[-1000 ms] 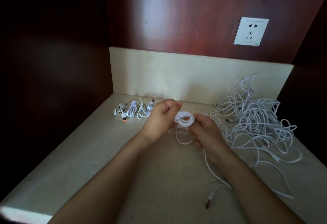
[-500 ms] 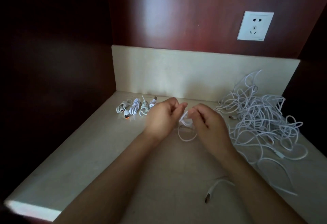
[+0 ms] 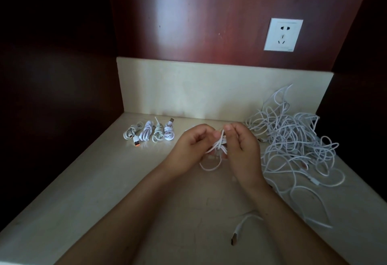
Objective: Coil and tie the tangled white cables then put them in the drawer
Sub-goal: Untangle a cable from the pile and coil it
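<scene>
Tied coils: four small bundles in a row at the far left of the counter, well apart from the heap. They look parked there as finished work, waiting for the drawer, which is not in view.
Left hand: fingers curled and gripping one side of the coil, probably to steady the loops so they do not spring open.
Coil: a small white bundle held between both hands above the counter, with one loop hanging below. A strand crosses its middle, so I judge the wrap or knot is the step in hand.
Right hand: thumb and forefinger pinch a strand at the top of the coil, likely to pass it round and tie.
Hands: close together, both clamped on the same coil.
Plug end: lies loose on the counter by the right forearm. I cannot tell whose cable it is.
Tangle: a large heap of white cables at the right, against the back wall. Much coiling remains.
</scene>
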`<state>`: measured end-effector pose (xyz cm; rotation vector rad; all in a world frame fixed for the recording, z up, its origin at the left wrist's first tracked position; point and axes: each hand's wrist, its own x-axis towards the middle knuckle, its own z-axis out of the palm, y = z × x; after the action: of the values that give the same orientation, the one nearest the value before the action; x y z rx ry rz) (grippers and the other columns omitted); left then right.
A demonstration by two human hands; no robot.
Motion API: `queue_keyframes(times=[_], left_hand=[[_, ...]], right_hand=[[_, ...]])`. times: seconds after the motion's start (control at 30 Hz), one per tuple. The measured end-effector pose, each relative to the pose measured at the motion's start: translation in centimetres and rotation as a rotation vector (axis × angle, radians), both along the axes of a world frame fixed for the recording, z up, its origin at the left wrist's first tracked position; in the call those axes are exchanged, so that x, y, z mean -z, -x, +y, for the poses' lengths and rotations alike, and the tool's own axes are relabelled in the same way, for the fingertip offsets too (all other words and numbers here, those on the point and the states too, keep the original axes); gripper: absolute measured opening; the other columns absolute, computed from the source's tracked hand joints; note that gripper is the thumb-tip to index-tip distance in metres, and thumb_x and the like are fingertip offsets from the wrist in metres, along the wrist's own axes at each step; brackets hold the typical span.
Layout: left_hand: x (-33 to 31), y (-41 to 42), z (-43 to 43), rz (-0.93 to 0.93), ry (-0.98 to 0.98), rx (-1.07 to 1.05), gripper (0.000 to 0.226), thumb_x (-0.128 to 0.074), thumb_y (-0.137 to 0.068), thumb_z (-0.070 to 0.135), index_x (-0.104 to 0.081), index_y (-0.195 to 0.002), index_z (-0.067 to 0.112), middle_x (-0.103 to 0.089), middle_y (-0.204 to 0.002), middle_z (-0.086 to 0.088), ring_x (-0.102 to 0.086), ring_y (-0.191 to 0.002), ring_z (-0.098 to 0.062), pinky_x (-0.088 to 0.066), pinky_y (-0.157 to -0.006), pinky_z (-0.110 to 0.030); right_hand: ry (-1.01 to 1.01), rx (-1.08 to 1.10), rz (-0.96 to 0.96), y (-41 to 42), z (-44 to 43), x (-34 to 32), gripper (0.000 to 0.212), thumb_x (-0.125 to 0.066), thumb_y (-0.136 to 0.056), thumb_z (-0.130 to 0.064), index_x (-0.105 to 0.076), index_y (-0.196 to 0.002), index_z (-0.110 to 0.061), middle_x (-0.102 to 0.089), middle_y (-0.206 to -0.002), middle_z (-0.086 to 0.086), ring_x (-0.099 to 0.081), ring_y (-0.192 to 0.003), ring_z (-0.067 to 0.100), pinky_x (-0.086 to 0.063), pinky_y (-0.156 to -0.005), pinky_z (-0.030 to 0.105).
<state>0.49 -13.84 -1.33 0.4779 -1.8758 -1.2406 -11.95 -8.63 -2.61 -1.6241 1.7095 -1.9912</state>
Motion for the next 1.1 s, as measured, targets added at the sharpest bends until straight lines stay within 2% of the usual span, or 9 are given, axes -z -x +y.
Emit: queue_keyframes(times=[0.17, 0.27, 0.37, 0.57, 0.7, 0.77, 0.83, 0.97, 1.1], left_hand=[[0.2, 0.3, 0.1, 0.08, -0.065, -0.055, 0.019, -0.056, -0.097, 0.013, -0.055, -0.08, 0.005, -0.053, -0.054, 0.004, -0.045, -0.046, -0.006, -0.037, -0.049, -0.018], [0.1, 0.6, 0.5, 0.133, -0.044, -0.106, 0.023, -0.06, -0.094, 0.01, -0.057, -0.071, 0.01, -0.057, -0.054, 0.012, -0.051, -0.052, 0.001, -0.042, -0.056, -0.014], [-0.5, 0.4, 0.2, 0.131, -0.014, -0.126, 0.027, -0.062, -0.093, 0.008, -0.057, -0.066, 0.013, -0.05, -0.05, 0.015, -0.044, -0.05, 0.003, -0.037, -0.055, -0.014], [-1.8, -0.8, 0.1, 0.031, -0.113, 0.045, 0.035, -0.054, -0.096, 0.004, -0.049, -0.062, 0.009, -0.043, -0.043, 0.014, -0.036, -0.037, 0.003, -0.031, -0.042, -0.008], [-1.7, -0.7, 0.6, 0.084, -0.203, 0.049, 0.037, -0.048, -0.099, 0.01, -0.048, -0.062, 0.011, -0.04, -0.042, 0.012, -0.031, -0.035, 0.002, -0.028, -0.039, -0.01], [-1.6, -0.5, 0.5, 0.127, -0.222, 0.014, 0.042, -0.049, -0.099, 0.013, -0.05, -0.057, 0.017, -0.037, -0.042, 0.01, -0.028, -0.035, 0.0, -0.024, -0.038, -0.012], [-1.7, -0.5, 0.4, 0.163, -0.232, -0.035, 0.045, -0.05, -0.099, 0.014, -0.048, -0.054, 0.018, -0.038, -0.041, 0.01, -0.028, -0.034, 0.0, -0.024, -0.037, -0.012], [-1.0, -0.3, -0.9, 0.174, -0.212, -0.246, 0.044, -0.053, -0.099, 0.016, -0.036, -0.058, 0.014, -0.033, -0.044, 0.012, -0.03, -0.038, -0.001, -0.033, -0.042, -0.011], [0.4, -0.9, -2.7, 0.068, -0.071, -0.429, 0.043, -0.057, -0.098, 0.023, -0.04, -0.06, 0.013, -0.038, -0.05, 0.012, -0.038, -0.054, -0.007, -0.046, -0.064, -0.029]], right_hand=[[0.008, 0.011, -0.017, -0.3, -0.2, 0.2, 0.027, -0.042, -0.092, -0.044, -0.056, -0.077, -0.026, -0.053, -0.064, -0.015, -0.052, -0.061, 0.012, -0.049, -0.061, 0.047], [0.015, -0.017, -0.048, -0.3, -0.2, 0.1, 0.036, -0.044, -0.092, -0.043, -0.059, -0.079, -0.014, -0.054, -0.063, -0.003, -0.053, -0.06, 0.022, -0.049, -0.06, 0.05], [0.025, -0.054, -0.076, -0.2, 0.0, -0.4, 0.033, -0.049, -0.095, -0.033, -0.06, -0.078, -0.007, -0.056, -0.066, 0.01, -0.053, -0.06, 0.019, -0.047, -0.06, 0.043], [-0.021, -0.177, -0.118, 0.5, 0.1, -0.9, 0.032, -0.055, -0.093, -0.029, -0.06, -0.072, -0.006, -0.055, -0.059, 0.003, -0.05, -0.058, 0.008, -0.041, -0.057, 0.027], [-0.063, -0.32, -0.237, 0.2, -0.2, -0.3, 0.03, -0.057, -0.092, -0.028, -0.065, -0.075, -0.005, -0.062, -0.066, 0.002, -0.054, -0.062, 0.007, -0.042, -0.059, 0.021], [-0.071, -0.331, -0.174, 0.0, -0.2, -0.1, 0.021, -0.057, -0.092, -0.017, -0.067, -0.075, -0.01, -0.063, -0.071, 0.002, -0.055, -0.063, 0.0, -0.043, -0.061, 0.017], [-0.115, -0.316, -0.04, 0.0, -0.3, 0.3, 0.025, -0.055, -0.091, -0.007, -0.066, -0.077, -0.024, -0.065, -0.069, -0.015, -0.056, -0.061, -0.006, -0.041, -0.061, 0.012], [-0.374, -0.194, 0.32, -0.6, -0.4, 1.3, 0.035, -0.041, -0.092, -0.043, -0.068, -0.081, -0.023, -0.07, -0.083, -0.011, -0.064, -0.081, 0.006, -0.05, -0.079, 0.034], [-0.437, -0.166, 0.543, -1.5, 0.3, 1.3, 0.026, -0.046, -0.097, -0.036, -0.062, -0.085, -0.021, -0.058, -0.071, -0.009, -0.059, -0.074, 0.011, -0.048, -0.072, 0.039]])
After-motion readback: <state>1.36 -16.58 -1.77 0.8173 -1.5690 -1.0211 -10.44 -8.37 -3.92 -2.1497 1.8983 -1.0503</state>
